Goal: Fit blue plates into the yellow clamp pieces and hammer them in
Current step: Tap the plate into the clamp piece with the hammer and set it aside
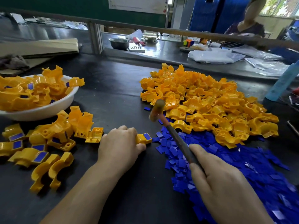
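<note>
left hand (120, 143) gripping yellow clamp piece (144, 138) on table | right hand (221, 180) clamped on hammer (168, 125) handle, head raised

Yellow clamp pieces (202, 101), blue plates (242, 172), white bowl (48, 110)

Bare hands (120, 143) (221, 180) (forearms (84, 191) bare too).
</note>
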{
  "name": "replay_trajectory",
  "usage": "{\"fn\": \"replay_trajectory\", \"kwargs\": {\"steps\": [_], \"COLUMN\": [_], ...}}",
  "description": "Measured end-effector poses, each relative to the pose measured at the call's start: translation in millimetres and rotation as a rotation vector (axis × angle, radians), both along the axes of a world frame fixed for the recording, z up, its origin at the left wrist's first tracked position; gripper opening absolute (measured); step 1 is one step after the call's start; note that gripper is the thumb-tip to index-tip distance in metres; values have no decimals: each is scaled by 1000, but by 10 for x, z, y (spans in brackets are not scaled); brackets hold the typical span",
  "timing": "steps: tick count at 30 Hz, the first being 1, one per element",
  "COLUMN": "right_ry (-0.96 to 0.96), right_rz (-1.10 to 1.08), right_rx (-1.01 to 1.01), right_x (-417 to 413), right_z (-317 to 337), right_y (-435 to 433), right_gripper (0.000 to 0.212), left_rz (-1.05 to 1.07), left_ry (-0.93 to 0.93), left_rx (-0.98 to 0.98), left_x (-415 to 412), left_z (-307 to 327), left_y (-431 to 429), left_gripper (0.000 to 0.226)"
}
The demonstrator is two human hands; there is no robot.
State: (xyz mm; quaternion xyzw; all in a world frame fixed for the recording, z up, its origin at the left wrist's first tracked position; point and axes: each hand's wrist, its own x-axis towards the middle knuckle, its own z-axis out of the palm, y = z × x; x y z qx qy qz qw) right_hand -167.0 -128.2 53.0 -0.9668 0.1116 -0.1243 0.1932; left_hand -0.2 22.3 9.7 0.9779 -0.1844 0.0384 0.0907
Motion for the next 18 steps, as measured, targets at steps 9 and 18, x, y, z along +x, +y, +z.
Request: {"fn": "replay_trajectory", "kwargs": {"steps": [9, 18], "right_ry": [71, -28], "right_rz": [-7, -354], "right_rx": [-11, -153], "right_x": [40, 16], "right_z": [-90, -91], "right_y": [-71, -468], "right_gripper": [34, 44], "left_rz": [4, 27], "left_ry": [-8, 40], "left_rx": [-4, -54], "left_x": [6, 27], "left_z": [-1, -12], "left_y": [1, 22], "left_gripper": [46, 48]}}
